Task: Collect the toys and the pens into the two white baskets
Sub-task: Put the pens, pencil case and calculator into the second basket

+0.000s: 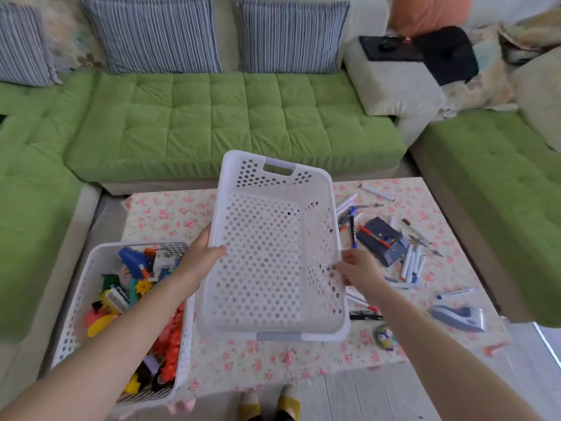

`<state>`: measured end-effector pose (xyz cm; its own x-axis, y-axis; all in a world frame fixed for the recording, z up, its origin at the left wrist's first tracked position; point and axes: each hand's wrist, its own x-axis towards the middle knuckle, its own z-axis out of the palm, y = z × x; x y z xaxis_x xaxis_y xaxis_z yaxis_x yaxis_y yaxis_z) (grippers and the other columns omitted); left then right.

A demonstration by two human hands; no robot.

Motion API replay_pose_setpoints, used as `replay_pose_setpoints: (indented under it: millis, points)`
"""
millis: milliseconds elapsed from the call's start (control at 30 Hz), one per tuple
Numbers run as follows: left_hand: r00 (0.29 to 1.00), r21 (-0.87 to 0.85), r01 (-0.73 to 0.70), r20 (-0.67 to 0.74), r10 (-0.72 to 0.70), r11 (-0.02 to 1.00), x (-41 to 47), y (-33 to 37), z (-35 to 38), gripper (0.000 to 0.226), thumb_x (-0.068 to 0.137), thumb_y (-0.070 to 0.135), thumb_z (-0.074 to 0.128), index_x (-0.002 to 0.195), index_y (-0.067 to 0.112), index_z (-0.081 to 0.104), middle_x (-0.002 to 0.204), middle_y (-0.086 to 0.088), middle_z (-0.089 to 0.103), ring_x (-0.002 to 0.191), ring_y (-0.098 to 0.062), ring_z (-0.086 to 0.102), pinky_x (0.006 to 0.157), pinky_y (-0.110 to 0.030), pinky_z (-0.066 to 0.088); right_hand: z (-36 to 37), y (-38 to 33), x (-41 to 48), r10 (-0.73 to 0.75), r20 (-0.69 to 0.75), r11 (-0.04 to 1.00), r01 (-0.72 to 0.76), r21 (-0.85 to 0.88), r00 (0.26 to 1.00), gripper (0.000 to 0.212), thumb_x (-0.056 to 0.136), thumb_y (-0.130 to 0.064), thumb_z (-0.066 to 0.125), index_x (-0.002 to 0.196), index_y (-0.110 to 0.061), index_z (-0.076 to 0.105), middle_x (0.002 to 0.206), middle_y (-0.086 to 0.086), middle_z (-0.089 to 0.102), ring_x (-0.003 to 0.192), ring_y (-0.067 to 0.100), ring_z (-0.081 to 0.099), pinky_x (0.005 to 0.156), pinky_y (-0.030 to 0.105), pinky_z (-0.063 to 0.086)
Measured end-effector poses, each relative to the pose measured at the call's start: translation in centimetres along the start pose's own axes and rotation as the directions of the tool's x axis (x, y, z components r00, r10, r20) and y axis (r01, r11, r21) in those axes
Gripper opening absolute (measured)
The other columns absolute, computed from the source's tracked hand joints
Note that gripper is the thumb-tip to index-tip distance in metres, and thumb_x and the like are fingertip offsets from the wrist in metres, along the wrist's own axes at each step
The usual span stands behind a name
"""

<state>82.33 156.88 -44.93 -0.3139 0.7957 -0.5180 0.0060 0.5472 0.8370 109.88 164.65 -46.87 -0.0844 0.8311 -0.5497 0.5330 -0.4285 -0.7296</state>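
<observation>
Basket (267,268), white, perforated and empty, held over the middle of a bench (170,214) covered with a floral cloth. The left hand (202,253) grips the basket's left rim, thumb laid inside the wall and the other fingers hidden behind it. The right hand (359,267) grips the right rim, its fingers (349,255) curled round the edge. The basket sits at a tilt, with its far handle end toward the sofa (236,117). Whether its near end touches the bench cannot be told.

A second white basket (74,302) stands at the bench's left edge, just beside the first, and is filled with mixed plastic toys (133,287).

Pens (411,264) lie scattered on the bench to the right of the held basket, several of them around and on a dark blue pencil case (381,240). Some pens lie partly under the right forearm.

A blue-and-white toy iron (460,319) rests near the bench's right front corner. A small round colourful item (385,335), too blurred to identify, lies between the iron and the held basket.

Striped cushions (151,31) lean against the green sofa's back.
</observation>
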Motion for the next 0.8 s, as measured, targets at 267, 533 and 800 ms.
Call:
replay_pose_setpoints:
  millis: [267, 533, 800]
  points:
    - [0.994, -0.044, -0.083, -0.074, 0.079, 0.996, 1.0, 4.9, 2.6, 0.052, 0.097, 0.009, 0.041, 0.139, 0.038, 0.037, 0.124, 0.003, 0.055, 0.108, -0.021, 0.057, 0.092, -0.04, 0.048, -2.7, 0.5, 3.1, 0.039, 0.041, 0.976, -0.047, 0.215, 0.998, 0.012, 0.091, -0.004, 0.053, 0.103, -0.008, 0.055, 0.088, 0.009, 0.065, 0.069, 0.02, 0.064, 0.058, 0.027, 0.052]
    - [0.97, 0.03, -0.001, -0.243, 0.009, 1.0, 3.5, 4.1, 5.8, 0.052, 0.097, 0.007, 0.035, 0.141, 0.034, 0.034, 0.131, 0.004, 0.049, 0.107, -0.014, 0.049, 0.087, -0.03, 0.042, -5.0, 5.9, 8.9, 0.096, -0.002, 0.988, -0.096, -0.121, 0.995, 0.031, 0.091, -0.007, 0.053, 0.116, 0.011, 0.053, 0.083, 0.015, 0.059, 0.068, 0.026, 0.056, 0.069, 0.036, 0.046]
    - [0.937, 0.074, 0.087, -0.345, -0.057, 0.993, 7.6, 0.3, 7.8, 0.05, 0.099, 0.011, 0.034, 0.14, 0.04, 0.034, 0.141, 0.006, 0.044, 0.108, -0.014, 0.048, 0.085, -0.03, 0.041, -1.4, 11.3, 15.4, 0.078, 0.137, 0.841, 0.009, -0.541, 0.987, 0.028, 0.092, -0.021, 0.052, 0.115, -0.006, 0.052, 0.083, 0.006, 0.056, 0.066, 0.02, 0.051, 0.054, 0.028, 0.037]
